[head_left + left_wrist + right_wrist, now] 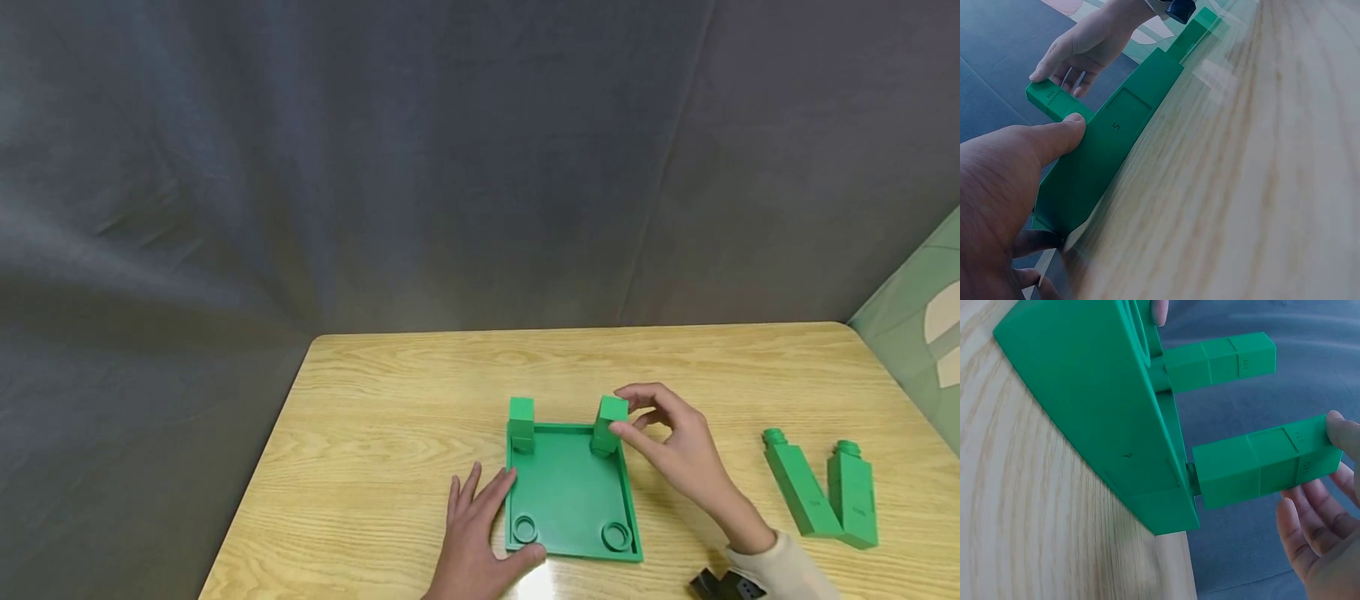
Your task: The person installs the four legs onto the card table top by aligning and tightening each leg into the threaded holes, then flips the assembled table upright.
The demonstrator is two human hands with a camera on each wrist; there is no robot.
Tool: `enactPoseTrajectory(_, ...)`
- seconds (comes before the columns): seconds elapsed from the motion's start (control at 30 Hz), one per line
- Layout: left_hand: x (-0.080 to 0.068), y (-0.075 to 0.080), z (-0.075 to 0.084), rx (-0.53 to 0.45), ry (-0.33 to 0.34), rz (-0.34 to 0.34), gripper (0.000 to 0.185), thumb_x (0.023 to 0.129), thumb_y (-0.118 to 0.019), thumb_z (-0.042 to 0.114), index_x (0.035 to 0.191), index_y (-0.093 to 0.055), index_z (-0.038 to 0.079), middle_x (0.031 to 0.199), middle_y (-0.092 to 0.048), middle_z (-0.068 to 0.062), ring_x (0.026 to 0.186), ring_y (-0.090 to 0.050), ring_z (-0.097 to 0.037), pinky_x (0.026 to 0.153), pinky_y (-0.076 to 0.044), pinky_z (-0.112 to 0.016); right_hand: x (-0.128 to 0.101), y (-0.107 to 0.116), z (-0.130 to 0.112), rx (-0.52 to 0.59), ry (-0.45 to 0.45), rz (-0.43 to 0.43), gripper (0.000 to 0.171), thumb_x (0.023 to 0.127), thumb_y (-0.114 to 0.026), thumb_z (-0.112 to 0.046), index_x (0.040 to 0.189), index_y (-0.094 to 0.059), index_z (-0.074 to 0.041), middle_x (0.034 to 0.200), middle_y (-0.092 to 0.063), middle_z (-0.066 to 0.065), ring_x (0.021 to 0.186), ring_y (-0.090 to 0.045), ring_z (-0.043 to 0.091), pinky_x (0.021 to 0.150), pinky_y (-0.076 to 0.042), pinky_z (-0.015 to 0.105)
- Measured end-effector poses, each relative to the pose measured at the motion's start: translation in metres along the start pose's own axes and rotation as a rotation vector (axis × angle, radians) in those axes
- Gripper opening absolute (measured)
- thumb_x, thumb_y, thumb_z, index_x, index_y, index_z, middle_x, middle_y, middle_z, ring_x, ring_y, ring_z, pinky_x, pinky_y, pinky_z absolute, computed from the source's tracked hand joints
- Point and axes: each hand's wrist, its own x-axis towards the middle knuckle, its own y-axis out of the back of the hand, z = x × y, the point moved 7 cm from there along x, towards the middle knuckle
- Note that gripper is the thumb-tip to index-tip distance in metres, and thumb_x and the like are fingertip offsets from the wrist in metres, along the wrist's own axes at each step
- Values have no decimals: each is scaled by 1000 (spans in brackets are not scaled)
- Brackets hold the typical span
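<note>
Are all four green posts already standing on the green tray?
No: two posts stand at the far corners of the tray, while two more lie on the table to its right.

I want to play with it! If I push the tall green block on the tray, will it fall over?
Probably not easily: the green block seems plugged into the tray, and the right hand pinches its top. It looks stiff, likely light. Unplugged, its tall narrow shape might tip.

A raised "5" stands on the side wall of the green tray [1116, 127]; other embossed marks are illegible.
</note>
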Motion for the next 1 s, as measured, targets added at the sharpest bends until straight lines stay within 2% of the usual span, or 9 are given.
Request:
enactPoseTrajectory(0.17,0,0,0,-4,8,-9,92,92,-83,65,170,-49,30,166,-57,1,165,-29,-48,128,17,-17,0,-4,-1,10,26,-77,60,95,-78,13,150,-66,-8,135,-70,-5,121,-63,4,98,-53,18)
enactPoseTrajectory(0.3,0,-1,0,-6,15,-13,92,92,-83,65,170,-49,30,166,-57,0,165,-29,-48,128,17,-17,-2,-9,-1,150,37,-195,58,109,-53,14,163,-53,-4,154,-64,2,141,-57,6,111,-46,20)
enactPoseTrajectory(0.37,0,-1,0,-9,20,-16,92,91,-84,65,170,-48,31,167,-56,0,166,-28,-47,128,17,-17,-3,-11,0,225,9,-252,56,113,-42,12,166,-48,-3,162,-59,3,149,-52,5,115,-42,17)
enactPoseTrajectory(0.47,0,0,0,-23,30,-23,92,92,-83,65,170,-48,32,167,-56,0,166,-27,-47,130,16,-22,-5,-15,2,272,-15,-295,53,116,-36,9,167,-46,-1,165,-58,2,153,-48,2,119,-39,13)
enactPoseTrajectory(0.57,1,-1,-1,-38,43,-33,91,93,-82,65,170,-47,33,168,-55,0,167,-25,-46,133,11,-35,-4,-16,2,275,-19,-291,52,115,-40,10,166,-48,-1,159,-62,5,150,-52,3,120,-40,13)
enactPoseTrajectory(0.7,1,-1,-2,-45,59,-42,91,93,-82,66,170,-46,35,168,-54,0,167,-25,-45,133,6,-47,-2,-13,1,232,1,-232,54,110,-52,14,162,-53,-1,146,-67,9,140,-59,5,117,-41,14)
enactPoseTrajectory(0.77,2,-1,-3,-43,62,-41,91,92,-83,66,170,-46,35,168,-55,0,167,-25,-45,133,8,-44,-2,-11,0,204,13,-195,54,106,-59,16,158,-58,0,141,-68,6,133,-60,7,113,-43,14)
enactPoseTrajectory(0.93,1,-1,-2,-18,40,-28,92,91,-83,66,170,-48,34,167,-56,0,166,-27,-47,129,16,-21,-3,-9,0,133,19,-115,50,97,-73,17,144,-71,-2,134,-72,3,124,-63,6,106,-48,16)
enactPoseTrajectory(1.0,1,-1,-2,-8,31,-23,91,92,-83,66,170,-48,33,166,-57,1,165,-29,-48,128,17,-17,-3,-9,-1,103,19,-86,49,94,-78,17,139,-74,-3,130,-73,4,122,-64,5,105,-49,16)
